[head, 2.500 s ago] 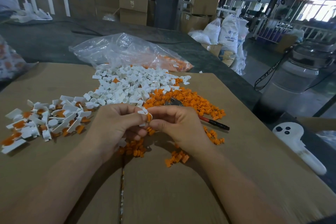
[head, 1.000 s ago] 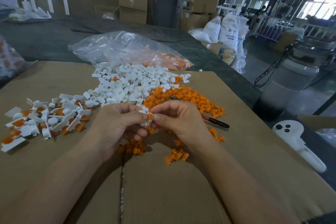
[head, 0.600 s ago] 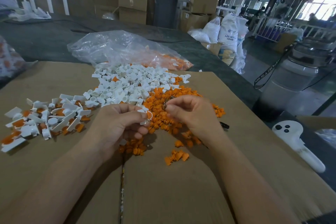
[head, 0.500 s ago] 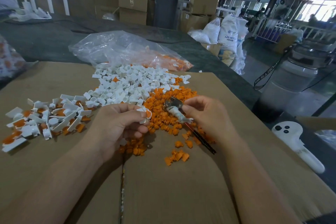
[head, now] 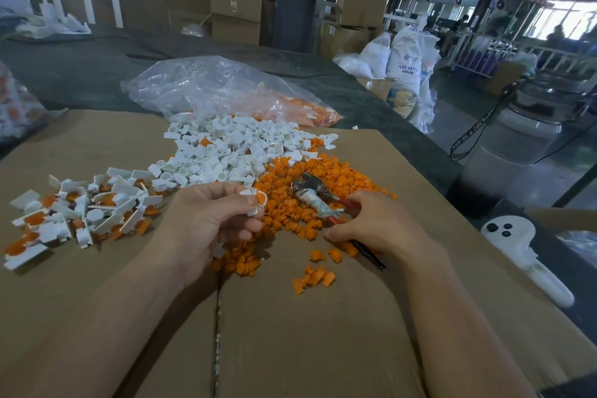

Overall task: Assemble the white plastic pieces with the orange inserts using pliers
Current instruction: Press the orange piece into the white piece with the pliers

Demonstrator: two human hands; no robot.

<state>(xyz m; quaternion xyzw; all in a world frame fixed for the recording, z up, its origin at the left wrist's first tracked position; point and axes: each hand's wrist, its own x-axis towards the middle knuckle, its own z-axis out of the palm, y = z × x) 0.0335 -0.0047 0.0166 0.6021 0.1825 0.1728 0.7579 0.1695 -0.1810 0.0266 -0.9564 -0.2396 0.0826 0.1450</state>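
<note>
Centrally, we see the left hand (head: 210, 220) held just above a cardboard sheet (head: 323, 333) that covers the dark table (head: 80, 68). Its grip is a tight pinch. Thumb and forefinger close on a small white plastic piece (head: 252, 203), whose rounded end carries an orange insert (head: 262, 199) and faces right, toward the pliers (head: 318, 202). A flat white tab shows below the fingertips. These hide most of the piece, so we cannot tell its long axis.

We find the pliers lying on the pile of orange inserts (head: 323, 171). They have a bare metal head, a white wrapping behind it, then one red handle and one dark one. Their long axis runs diagonally, with the head pointing up and left, away from the person, and the handles trailing down and right. The right hand (head: 378, 226) lies palm down over the handles, its grip closed, with the fingers curled onto them. The dark handle tip projects from under the hand on the near side.

Beyond the left hand lies the pile of white pieces (head: 232, 145), touching the orange pile. We note assembled pieces (head: 80, 210) at far left, a clear plastic bag (head: 219, 90) behind the piles, and a white handheld device (head: 523, 255) at right.
</note>
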